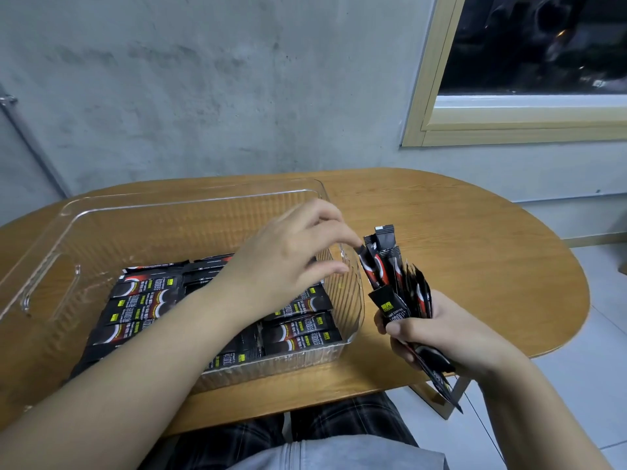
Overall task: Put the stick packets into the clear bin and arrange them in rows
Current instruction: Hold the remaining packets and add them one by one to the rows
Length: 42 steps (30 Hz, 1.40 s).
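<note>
Lying in rows, stick packets (142, 301) cover the clear bin (51, 252) floor on the wooden table (458, 232). Over its right wall, the left hand (288, 256) pinches one packet tip (360, 249) from the bundle (397, 286) gripped by the right hand (437, 330); window (529, 62) behind.

Packets (142, 300) lie in the bin (68, 212) on the table (458, 232), left of a held bundle (400, 283).

Oval wooden table (458, 232), grey concrete wall (203, 96), wood-framed window (529, 123)
</note>
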Tool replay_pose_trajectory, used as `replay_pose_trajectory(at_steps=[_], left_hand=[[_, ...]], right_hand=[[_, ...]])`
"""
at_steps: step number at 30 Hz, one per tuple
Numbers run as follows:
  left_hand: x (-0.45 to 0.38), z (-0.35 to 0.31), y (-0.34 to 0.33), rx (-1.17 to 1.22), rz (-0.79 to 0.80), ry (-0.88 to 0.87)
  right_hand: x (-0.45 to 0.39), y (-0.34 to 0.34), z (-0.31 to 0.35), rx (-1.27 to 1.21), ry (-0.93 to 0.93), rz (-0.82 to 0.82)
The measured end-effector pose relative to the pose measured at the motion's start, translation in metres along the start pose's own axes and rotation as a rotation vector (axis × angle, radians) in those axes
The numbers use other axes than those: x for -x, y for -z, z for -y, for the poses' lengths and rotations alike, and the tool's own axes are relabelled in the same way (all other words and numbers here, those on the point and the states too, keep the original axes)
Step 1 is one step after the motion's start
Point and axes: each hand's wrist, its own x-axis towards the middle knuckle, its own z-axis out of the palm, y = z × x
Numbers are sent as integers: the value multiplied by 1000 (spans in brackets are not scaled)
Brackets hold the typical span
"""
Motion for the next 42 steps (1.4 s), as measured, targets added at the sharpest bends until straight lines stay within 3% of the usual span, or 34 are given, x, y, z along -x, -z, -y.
replay_pose_trajectory(at_steps=[7,12,20,24,33,40,42], left_hand=[[2,-6,-1,-59,24,-151],[37,22,23,-63,1,94],[79,23,-3,-199,421,337],[66,14,-15,-264,601,334],[59,19,-26,-207,751,349],[52,25,-22,-95,786,393],[47,23,-18,-106,655,390]], right_hand=[[4,-5,2,14,21,58],[6,2,1,-67,32,-31],[0,5,-2,-68,34,-128],[0,6,-4,-56,25,-131],[0,7,-6,-57,30,-132],[0,6,-7,-71,19,-75],[2,5,-6,-56,9,-40]])
